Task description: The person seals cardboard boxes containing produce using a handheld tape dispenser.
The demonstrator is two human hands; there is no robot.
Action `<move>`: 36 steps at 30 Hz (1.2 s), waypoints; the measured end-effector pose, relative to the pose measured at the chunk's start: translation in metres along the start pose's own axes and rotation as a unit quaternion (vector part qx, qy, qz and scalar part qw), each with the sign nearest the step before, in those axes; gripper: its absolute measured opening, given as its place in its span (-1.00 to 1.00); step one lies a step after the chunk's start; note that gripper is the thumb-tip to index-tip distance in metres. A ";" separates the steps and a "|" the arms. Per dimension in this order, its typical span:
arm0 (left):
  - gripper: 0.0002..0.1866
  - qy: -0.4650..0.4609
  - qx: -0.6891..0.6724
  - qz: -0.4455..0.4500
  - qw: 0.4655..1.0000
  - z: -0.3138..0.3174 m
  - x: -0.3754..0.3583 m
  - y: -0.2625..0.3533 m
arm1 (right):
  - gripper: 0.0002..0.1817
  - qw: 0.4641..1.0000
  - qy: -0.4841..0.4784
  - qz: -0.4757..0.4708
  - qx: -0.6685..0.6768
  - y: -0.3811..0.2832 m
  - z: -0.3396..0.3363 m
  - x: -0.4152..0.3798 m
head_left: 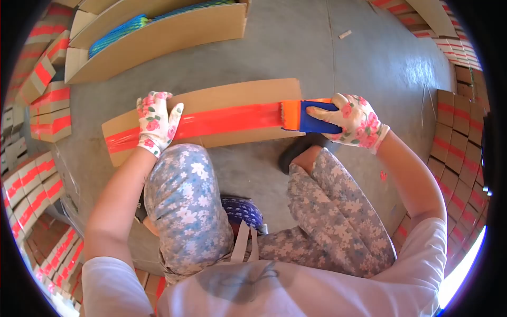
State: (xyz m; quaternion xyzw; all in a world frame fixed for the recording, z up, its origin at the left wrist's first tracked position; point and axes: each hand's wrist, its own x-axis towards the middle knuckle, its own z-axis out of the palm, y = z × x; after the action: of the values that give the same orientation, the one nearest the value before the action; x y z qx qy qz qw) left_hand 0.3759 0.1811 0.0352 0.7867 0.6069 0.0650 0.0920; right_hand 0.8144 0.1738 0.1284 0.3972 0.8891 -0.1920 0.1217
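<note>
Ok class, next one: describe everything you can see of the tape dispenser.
The tape dispenser has a blue body and an orange, toothed front, seemingly plastic. Gripped in the gloved right hand, it is at the right end of the long cardboard piece, front facing left, where red tape runs along the cardboard. The hand hides part of it.

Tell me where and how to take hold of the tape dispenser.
The tape dispenser is probably best gripped by its blue body, coming from the person's right, as the right hand does. Its orange, toothed-looking edge faces left along the red tape, so fingers should keep behind that end.
</note>
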 end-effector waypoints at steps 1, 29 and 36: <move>-0.70 -0.002 -0.002 0.005 1.000 0.005 0.000 -0.003 | -0.24 1.000 0.000 0.006 0.001 0.003 0.005 0.000; -0.59 -0.014 0.054 0.070 0.996 0.063 0.055 0.169 | -0.28 0.997 -0.026 0.060 -0.034 0.080 0.082 -0.035; -0.56 0.003 0.048 0.074 0.996 0.066 0.053 0.169 | -0.65 0.987 -0.116 0.049 -0.098 0.032 0.057 0.073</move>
State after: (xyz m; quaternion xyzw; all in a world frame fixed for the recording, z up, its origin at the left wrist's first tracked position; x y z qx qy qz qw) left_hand 0.5628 0.1866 0.0079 0.8326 0.5500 0.0448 0.0471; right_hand 0.7944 0.2164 0.0427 0.4019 0.8628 -0.1428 0.2716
